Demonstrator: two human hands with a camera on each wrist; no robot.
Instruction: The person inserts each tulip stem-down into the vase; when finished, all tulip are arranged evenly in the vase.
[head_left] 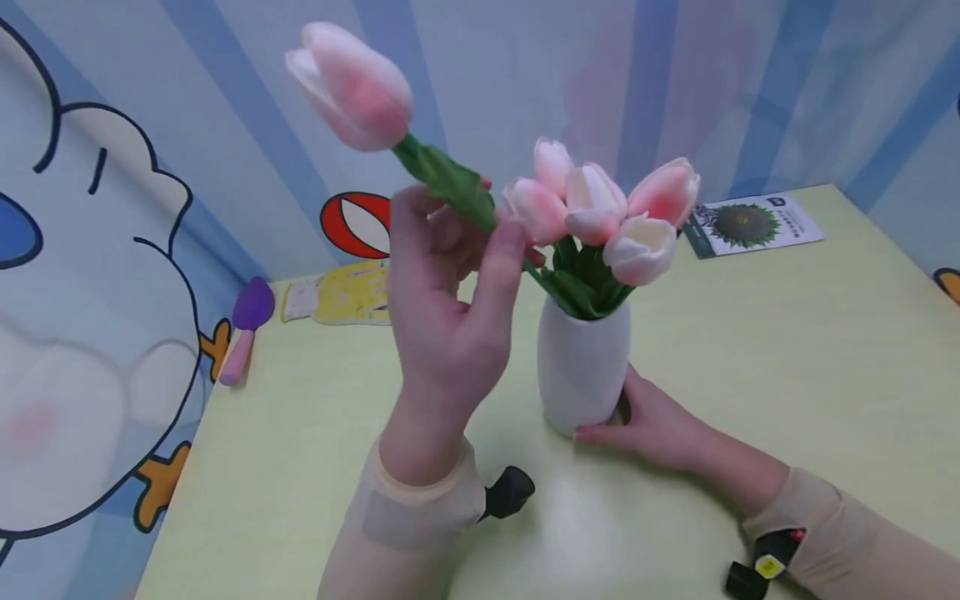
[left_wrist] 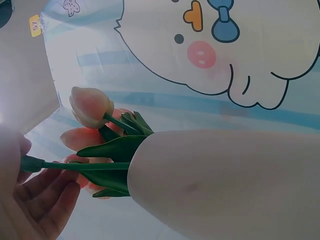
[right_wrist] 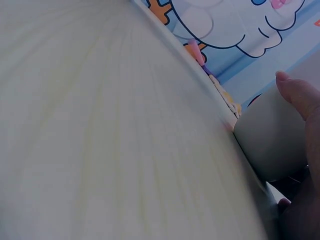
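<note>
A pink artificial tulip [head_left: 360, 92] leans up and left, its green stem pinched by my left hand [head_left: 453, 308]. In the left wrist view this stem [left_wrist: 87, 166] runs from the fingers over the mouth of the white vase [left_wrist: 225, 180]; its lower end is hidden. Several other pale pink tulips [head_left: 596, 204] stand in the vase [head_left: 581, 367], just right of the left hand. Low on the vase's right side, my right hand [head_left: 667, 425] grips it, thumb across the front near the base. The right wrist view shows the thumb [right_wrist: 297, 95] against the vase [right_wrist: 272, 135].
A purple scoop with a pink handle [head_left: 247, 329] lies at the table's left edge. Beside it are yellow patterned gloves or cloth [head_left: 348, 296], partly behind the left hand. A card with a round plant picture [head_left: 753, 225] lies at the back right of the pale table [head_left: 787, 350].
</note>
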